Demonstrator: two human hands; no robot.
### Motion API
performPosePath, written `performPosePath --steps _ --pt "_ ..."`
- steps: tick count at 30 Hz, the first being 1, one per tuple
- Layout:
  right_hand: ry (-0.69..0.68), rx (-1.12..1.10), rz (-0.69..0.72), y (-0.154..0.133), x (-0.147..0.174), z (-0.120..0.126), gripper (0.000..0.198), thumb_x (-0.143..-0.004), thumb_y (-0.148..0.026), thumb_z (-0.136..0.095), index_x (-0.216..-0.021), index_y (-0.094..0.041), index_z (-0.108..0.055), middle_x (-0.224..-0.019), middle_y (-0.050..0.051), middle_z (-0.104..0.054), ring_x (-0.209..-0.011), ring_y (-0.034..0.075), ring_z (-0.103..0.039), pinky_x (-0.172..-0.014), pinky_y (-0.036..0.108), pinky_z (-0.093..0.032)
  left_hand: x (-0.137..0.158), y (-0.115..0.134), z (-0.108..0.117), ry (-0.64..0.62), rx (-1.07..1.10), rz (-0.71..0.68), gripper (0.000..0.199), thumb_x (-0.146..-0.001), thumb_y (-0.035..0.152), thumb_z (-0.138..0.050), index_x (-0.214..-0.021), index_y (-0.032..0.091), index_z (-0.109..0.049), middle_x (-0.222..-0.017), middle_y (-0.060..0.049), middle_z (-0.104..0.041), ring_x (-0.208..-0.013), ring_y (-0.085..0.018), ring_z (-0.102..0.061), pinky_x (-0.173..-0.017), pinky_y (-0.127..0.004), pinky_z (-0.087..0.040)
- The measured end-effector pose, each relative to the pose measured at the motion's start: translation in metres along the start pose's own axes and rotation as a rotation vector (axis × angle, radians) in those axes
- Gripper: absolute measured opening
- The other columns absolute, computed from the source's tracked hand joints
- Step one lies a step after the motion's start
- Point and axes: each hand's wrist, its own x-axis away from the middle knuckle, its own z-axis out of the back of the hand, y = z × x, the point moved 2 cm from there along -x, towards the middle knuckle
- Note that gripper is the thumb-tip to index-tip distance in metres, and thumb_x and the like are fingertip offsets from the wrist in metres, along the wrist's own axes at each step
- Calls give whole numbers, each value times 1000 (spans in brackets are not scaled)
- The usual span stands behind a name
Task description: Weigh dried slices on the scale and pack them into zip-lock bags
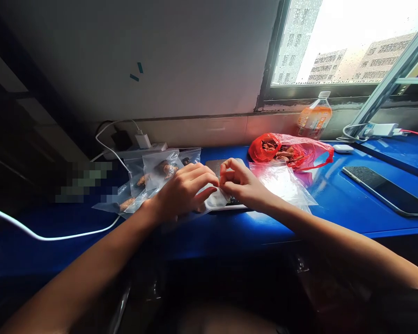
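My left hand [191, 185] and my right hand [240, 183] meet over the middle of the blue table. Both have their fingertips pinched at the top edge of a clear plastic bag [218, 198], which hangs between them. Behind and below the hands lies a pale-rimmed tray or scale [214, 164], mostly hidden. To the left, several clear zip bags [160, 163] with brown lumpy pieces inside overlap one another. Close to my right wrist is a stack of flat clear zip bags [277, 181]. An opened red plastic bag [308, 148] holding brown dried pieces [289, 153] sits behind the stack.
A phone [386, 188] lies on the blue table [337, 208] at the right, near a white earphone case [343, 148]. An orange drink bottle [315, 118] stands below the window. A white cable [55, 238] crosses the left side, and a charger [142, 140] is plugged in behind.
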Motion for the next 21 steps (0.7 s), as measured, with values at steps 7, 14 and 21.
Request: performPosePath --steps 7,14,21 --pt "-67 111 36 -4 4 0 20 -77 -21 -55 -89 -22 -39 -61 -10 -44 -53 7 -35 -50 21 -28 2 -5 2 25 -107 25 6 -88 17 -61 -82 18 -61 -81 -3 -69 -76 -17 -61 -72 -32 -48" --pt "-58 422 202 -7 10 -4 21 -85 -25 -56 -96 -21 -38 -60 -9 -43 -52 7 -37 -48 20 -27 2 0 4 115 -101 -39 7 -88 19 -63 -82 20 -60 -78 -1 -70 -73 -16 -62 -69 -30 -49" --pt "-26 482 283 -5 12 -2 22 -82 -16 -51 -98 -22 -36 -62 -9 -44 -52 7 -40 -49 19 -30 4 -2 3 110 -130 -36 6 -86 20 -65 -83 19 -61 -78 -2 -69 -70 -16 -59 -68 -31 -49"
